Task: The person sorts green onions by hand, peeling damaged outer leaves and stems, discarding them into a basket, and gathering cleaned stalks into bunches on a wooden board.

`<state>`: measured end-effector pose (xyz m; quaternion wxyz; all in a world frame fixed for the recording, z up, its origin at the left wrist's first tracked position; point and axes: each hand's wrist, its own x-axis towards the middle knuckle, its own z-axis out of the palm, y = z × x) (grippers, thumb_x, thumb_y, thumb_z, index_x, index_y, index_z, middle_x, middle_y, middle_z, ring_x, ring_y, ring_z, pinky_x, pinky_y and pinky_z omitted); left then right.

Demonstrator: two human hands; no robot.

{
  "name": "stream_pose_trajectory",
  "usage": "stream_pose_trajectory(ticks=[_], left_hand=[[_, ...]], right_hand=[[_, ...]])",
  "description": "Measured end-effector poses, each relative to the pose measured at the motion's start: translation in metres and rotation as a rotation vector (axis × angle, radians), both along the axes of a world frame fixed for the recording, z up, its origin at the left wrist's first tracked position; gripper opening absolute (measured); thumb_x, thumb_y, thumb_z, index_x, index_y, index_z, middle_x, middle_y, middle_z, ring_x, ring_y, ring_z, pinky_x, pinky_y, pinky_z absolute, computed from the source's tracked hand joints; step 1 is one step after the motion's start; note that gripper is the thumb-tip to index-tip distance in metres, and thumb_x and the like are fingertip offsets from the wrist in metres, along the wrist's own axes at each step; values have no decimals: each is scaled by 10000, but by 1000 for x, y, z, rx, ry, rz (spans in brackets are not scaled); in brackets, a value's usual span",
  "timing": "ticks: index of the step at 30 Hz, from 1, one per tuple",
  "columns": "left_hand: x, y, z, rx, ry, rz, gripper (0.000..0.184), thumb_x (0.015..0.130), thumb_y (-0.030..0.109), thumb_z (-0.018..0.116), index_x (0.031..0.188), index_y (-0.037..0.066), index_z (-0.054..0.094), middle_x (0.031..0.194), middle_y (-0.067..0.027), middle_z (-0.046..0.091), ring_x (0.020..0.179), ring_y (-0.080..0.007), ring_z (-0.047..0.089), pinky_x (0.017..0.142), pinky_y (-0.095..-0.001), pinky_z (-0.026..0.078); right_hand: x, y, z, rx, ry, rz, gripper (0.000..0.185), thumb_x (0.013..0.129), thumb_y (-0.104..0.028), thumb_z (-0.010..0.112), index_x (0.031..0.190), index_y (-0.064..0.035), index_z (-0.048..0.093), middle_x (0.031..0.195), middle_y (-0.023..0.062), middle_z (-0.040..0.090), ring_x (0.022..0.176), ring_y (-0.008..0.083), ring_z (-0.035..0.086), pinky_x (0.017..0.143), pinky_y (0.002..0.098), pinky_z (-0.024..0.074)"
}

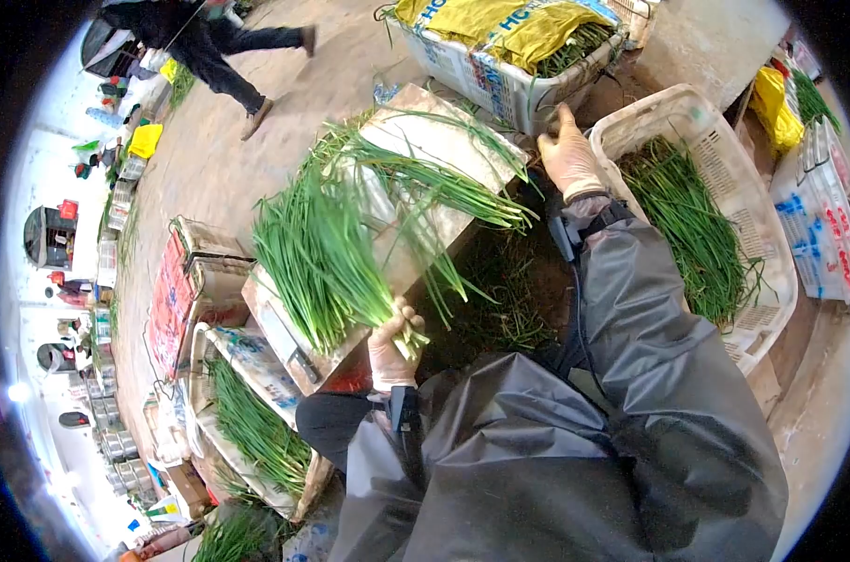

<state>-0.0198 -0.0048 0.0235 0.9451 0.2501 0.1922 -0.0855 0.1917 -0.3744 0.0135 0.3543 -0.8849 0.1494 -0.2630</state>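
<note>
My left hand (394, 348), in a pale glove, is closed round the white stem ends of a bunch of chives (327, 258). The long green leaves fan up and left over a low board (266, 304), slightly blurred. More chives (444, 178) lie across the far part of the board, their tips hanging over its right edge. My right hand (570, 159), also gloved, is held out beside the rim of a white plastic crate (758, 234). Its thumb and forefinger stand apart, with nothing visible between them. A knife (301, 365) rests on the board's near-left corner.
Cut chives (692, 225) fill part of the right crate. Ahead stands a foam box (500, 89) with yellow sacking (509, 28). Another container of chives (261, 426) is at lower left. Leaf scraps (509, 309) cover the ground before me. A person (223, 56) walks at upper left.
</note>
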Motion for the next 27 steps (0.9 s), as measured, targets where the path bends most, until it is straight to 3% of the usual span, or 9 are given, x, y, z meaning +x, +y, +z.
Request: stream_pose_trajectory(ticks=[3,4,7,11,13,17,19,21,27], left_hand=[[9,19,-41,149,148,-94,392,840,-136,617,1218,-42,570,1103,-124,671,963,-256,693,797,-347,603],[9,5,-31,431,280,-82,265,844,-81,629,1109,-66,629,943,-143,691,711,-224,670,691,-312,576],[5,-3,-47,678,318,-44,184,831,-91,652,1012,-58,638,873,-117,680,652,-235,660,595,-313,563],[5,-6,-45,783,262,-34,146,829,-94,653,965,-45,627,789,-91,644,623,-225,640,566,-329,557],[7,-8,-45,731,278,-51,122,847,-57,680,951,-16,631,785,-85,633,615,-217,629,577,-339,559],[7,-14,-36,605,298,-158,144,895,105,758,970,43,651,778,-40,625,636,-184,623,591,-342,558],[9,-20,-29,537,297,-204,173,905,161,773,985,57,660,781,-21,625,643,-171,619,590,-338,555],[8,-32,-7,563,211,-290,232,899,191,796,1035,39,686,817,-23,660,669,-154,634,598,-300,534],[22,-30,-48,500,259,-191,158,938,195,719,982,45,696,888,-59,714,767,-212,695,691,-351,575]], right_hand=[[-38,21,47,-474,354,50,621,925,-258,608,1479,-51,417,1341,261,604,1080,421,672,888,482,564],[-39,23,35,-399,467,209,678,953,-403,600,1510,-61,417,1245,216,671,1104,358,676,945,469,537],[-87,70,22,-228,516,494,417,893,-450,589,932,-72,761,916,187,742,870,389,723,813,478,581],[-132,123,-28,195,968,900,632,868,-585,591,875,22,766,915,211,749,862,351,733,836,419,573],[-138,141,-63,351,1121,886,467,932,-390,683,975,74,717,871,145,754,745,235,739,733,387,576],[-140,148,-56,885,834,851,397,922,-349,680,977,44,689,815,138,733,706,266,716,693,411,566],[-147,151,-30,227,426,810,350,888,-381,644,956,-39,683,843,186,718,784,381,704,723,487,565],[-162,154,-7,-42,381,846,268,874,-377,658,922,-114,683,833,138,717,794,369,700,714,487,557],[-178,159,-6,-70,247,1143,217,883,-292,632,961,-93,673,797,133,718,748,355,709,651,471,555]])
